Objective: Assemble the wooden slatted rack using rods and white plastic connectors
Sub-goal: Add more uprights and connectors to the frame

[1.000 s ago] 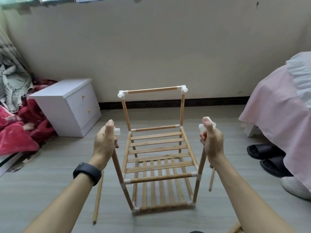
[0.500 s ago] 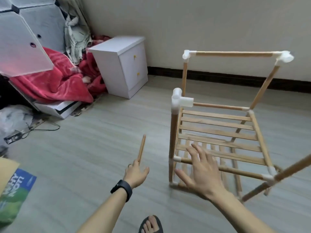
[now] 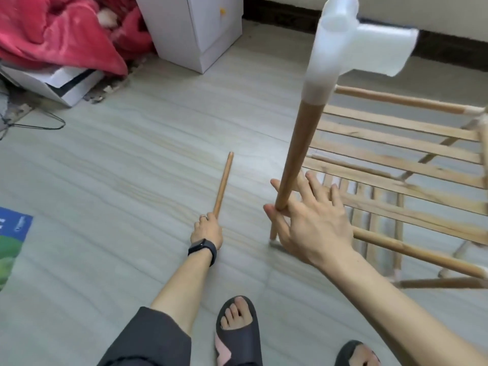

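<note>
Grey floor (image 3: 132, 159) lies under us. Our left hand (image 3: 206, 229) is closed on a loose rod (image 3: 223, 182) pointing to twelve o'clock. Our right hand (image 3: 314, 223), fingers spread, touches the rack (image 3: 396, 165) post (image 3: 298, 151) at three o'clock, capped by a connector (image 3: 351, 46).

Soft, even daylight fills the scene; nothing is dim, and no hard glare shows on the floor (image 3: 132, 159). Shadows are faint: a pale smudge lies on the boards just beneath the right hand (image 3: 311, 220), and a thin one beside the left hand (image 3: 207, 229). The white connector (image 3: 351, 40), high above the right hand and very close to the lens, looks swollen and soft-edged, nearly blown out. Motion blur smears the slats (image 3: 396, 165) beyond the right hand's fingers. Wide-angle distortion bends lines toward the frame edges, far from both hands.
</note>
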